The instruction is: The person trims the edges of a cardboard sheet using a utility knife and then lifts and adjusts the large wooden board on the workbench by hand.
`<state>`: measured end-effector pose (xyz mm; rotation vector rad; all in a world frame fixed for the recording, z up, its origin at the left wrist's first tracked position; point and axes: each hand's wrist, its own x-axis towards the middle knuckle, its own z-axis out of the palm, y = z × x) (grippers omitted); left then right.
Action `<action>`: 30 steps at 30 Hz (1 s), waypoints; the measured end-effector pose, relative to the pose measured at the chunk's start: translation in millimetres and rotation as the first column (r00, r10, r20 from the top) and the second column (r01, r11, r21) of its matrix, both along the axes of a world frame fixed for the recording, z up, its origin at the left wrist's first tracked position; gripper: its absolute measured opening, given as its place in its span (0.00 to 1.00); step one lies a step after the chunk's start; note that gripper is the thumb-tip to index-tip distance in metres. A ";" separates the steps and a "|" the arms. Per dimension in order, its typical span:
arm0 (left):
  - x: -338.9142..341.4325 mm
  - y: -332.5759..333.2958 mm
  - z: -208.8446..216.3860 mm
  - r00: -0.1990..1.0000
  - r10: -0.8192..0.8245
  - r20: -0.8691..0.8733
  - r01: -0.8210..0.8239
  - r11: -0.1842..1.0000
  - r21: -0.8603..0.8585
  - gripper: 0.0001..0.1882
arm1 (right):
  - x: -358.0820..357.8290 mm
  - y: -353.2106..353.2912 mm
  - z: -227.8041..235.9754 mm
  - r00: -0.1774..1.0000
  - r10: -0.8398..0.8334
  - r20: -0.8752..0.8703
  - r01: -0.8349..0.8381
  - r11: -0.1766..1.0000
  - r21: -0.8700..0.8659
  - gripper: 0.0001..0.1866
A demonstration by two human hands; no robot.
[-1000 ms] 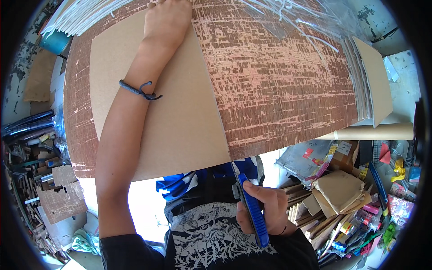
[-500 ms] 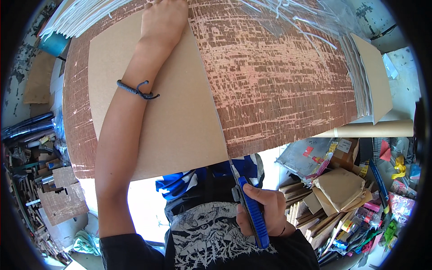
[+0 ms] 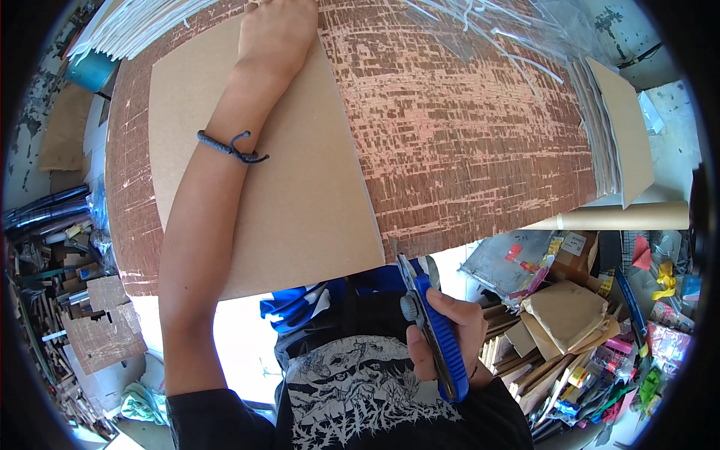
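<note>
1. On my feed, a stack of white sheets (image 3: pixel 135 31) is sitting to the left of the left fingers.
2. A brown board (image 3: pixel 307 187) is lying beneath the left fingers and running from them back toward the body.
3. The left hand (image 3: pixel 279 34) is resting on the board's far right corner; its fingertips are leaving my view, so I cannot tell whether they are gripping.
4. A blue cutter (image 3: pixel 442 341) is slanting through the right fingers, its front end pointing away from the body, just beside the board's near right corner.
5. The right hand (image 3: pixel 463 326) is grasping that cutter, thumb along its side.
6. I am seeing clear plastic strips (image 3: pixel 529 58) lying well beyond the right fingers, farther right.
</note>
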<state>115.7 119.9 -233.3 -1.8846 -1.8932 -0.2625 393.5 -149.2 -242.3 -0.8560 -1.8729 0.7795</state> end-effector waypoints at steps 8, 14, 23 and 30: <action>0.8 2.8 -3.0 1.000 -0.006 0.008 0.006 1.000 0.030 0.15 | -6.8 4.5 6.1 0.997 0.040 0.062 -0.036 0.998 -0.053 0.29; -0.3 1.9 -3.4 1.000 -0.012 -0.006 0.012 0.999 0.035 0.16 | -7.7 5.3 5.8 0.995 0.043 0.089 -0.038 0.997 -0.063 0.30; -1.9 2.0 -3.4 1.000 -0.019 0.010 0.019 0.998 0.054 0.16 | -11.0 8.8 6.1 0.995 0.043 0.095 -0.040 0.999 -0.034 0.29; -1.6 1.3 -2.1 0.999 -0.037 0.035 0.034 0.996 0.083 0.16 | -14.1 7.4 5.6 0.995 0.020 0.101 -0.017 0.999 -0.031 0.31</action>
